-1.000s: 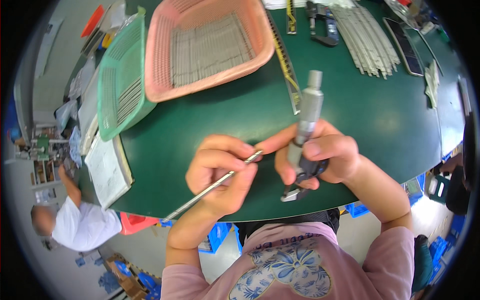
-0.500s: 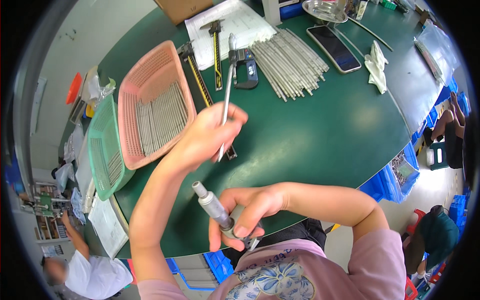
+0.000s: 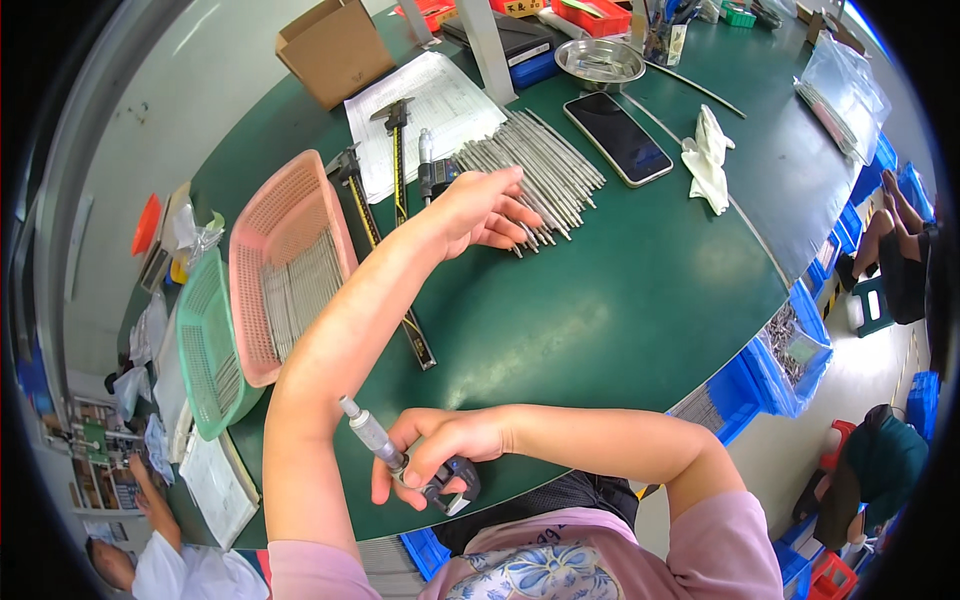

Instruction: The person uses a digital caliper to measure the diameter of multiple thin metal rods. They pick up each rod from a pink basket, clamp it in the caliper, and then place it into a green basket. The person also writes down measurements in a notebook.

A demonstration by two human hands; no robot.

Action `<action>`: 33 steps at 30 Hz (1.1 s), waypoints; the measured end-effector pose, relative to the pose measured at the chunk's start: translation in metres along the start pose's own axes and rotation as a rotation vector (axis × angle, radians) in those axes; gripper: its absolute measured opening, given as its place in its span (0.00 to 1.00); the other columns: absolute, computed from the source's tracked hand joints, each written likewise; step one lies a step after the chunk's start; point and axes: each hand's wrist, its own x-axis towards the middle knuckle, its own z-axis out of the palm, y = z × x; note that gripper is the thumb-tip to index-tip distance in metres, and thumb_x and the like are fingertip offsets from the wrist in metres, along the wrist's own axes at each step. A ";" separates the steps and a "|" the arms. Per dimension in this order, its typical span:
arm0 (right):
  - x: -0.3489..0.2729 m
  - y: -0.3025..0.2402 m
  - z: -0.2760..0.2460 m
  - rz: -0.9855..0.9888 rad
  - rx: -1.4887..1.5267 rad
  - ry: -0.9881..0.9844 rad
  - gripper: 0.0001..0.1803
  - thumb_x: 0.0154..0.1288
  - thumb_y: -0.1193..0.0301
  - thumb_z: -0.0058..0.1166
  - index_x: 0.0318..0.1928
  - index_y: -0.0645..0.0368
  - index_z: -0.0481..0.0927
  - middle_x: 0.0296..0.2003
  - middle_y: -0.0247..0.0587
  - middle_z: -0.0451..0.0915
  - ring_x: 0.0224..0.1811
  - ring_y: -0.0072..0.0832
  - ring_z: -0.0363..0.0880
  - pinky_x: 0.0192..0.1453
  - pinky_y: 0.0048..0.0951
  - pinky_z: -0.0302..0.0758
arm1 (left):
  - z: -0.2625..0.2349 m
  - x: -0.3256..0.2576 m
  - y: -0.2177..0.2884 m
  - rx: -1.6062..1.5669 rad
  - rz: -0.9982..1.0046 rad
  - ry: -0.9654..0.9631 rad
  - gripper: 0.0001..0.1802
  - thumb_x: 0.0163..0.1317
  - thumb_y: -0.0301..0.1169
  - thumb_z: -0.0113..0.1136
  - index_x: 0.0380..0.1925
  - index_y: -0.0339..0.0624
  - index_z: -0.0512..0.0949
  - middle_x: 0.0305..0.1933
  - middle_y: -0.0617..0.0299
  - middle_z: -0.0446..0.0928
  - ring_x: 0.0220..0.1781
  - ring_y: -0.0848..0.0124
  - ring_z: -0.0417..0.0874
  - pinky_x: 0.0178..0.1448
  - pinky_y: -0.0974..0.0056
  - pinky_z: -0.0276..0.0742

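Loosely parted, the left grip (image 3: 482, 212) is at the metal rods (image 3: 556, 165); the right grip (image 3: 436, 447) clamps a micrometer (image 3: 371, 433)

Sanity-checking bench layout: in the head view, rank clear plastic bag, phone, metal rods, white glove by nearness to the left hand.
1. Metal rods: right at the left hand, by its fingertips.
2. Phone: right of the rods.
3. White glove: right of the phone.
4. Clear plastic bag: farther right, past the glove.
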 end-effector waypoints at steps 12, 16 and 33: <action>0.003 0.012 -0.012 0.091 -0.015 0.096 0.19 0.49 0.67 0.50 0.39 0.70 0.73 0.23 0.41 0.76 0.10 0.17 0.65 0.13 0.16 0.61 | -0.124 -0.125 -0.017 0.059 0.355 0.461 0.13 0.57 0.34 0.52 0.40 0.40 0.71 0.34 0.63 0.76 0.33 0.76 0.76 0.35 0.71 0.72; 0.012 0.015 -0.011 0.122 -0.028 0.119 0.24 0.48 0.62 0.49 0.40 0.70 0.73 0.23 0.41 0.76 0.12 0.19 0.66 0.14 0.17 0.63 | -0.172 -0.153 -0.064 0.492 0.115 0.712 0.13 0.54 0.34 0.53 0.38 0.39 0.74 0.33 0.63 0.76 0.35 0.76 0.75 0.36 0.70 0.71; 0.031 0.033 -0.029 0.065 0.010 0.110 0.22 0.49 0.60 0.42 0.30 0.69 0.77 0.19 0.53 0.76 0.08 0.31 0.68 0.12 0.31 0.66 | -0.182 -0.073 -0.084 0.654 0.197 0.599 0.17 0.46 0.33 0.56 0.37 0.38 0.76 0.29 0.50 0.77 0.33 0.58 0.79 0.33 0.57 0.73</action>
